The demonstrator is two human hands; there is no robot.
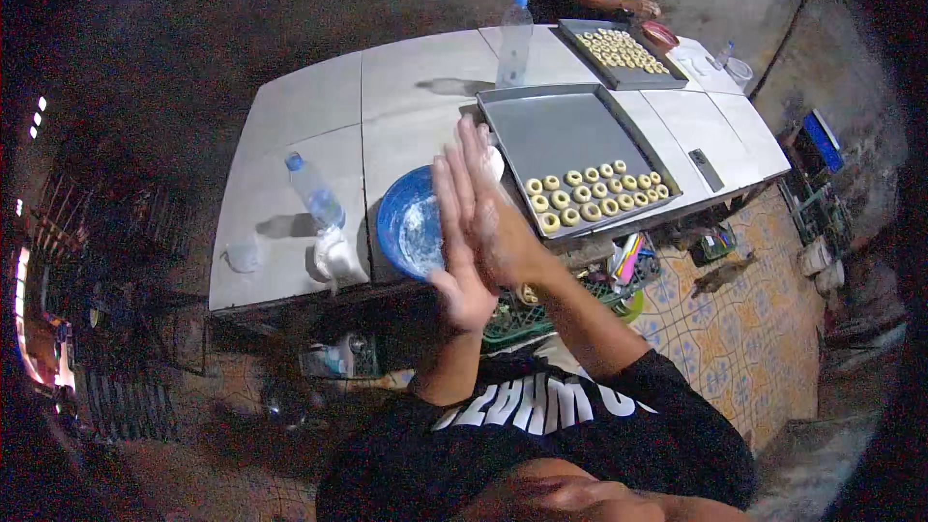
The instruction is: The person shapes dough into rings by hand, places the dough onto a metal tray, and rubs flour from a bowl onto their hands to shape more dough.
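My left hand [460, 256] and right hand [496, 232] meet palm to palm, flat and outstretched, anything between hidden, near a blue bowl [388, 222] of white powder [418, 227] and a tray [559, 135] of dough rings [582, 194] on the table [302, 126].

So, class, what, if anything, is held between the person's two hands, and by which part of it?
That cannot be told: the left hand and right hand are palm to palm, and anything between them would be hidden.
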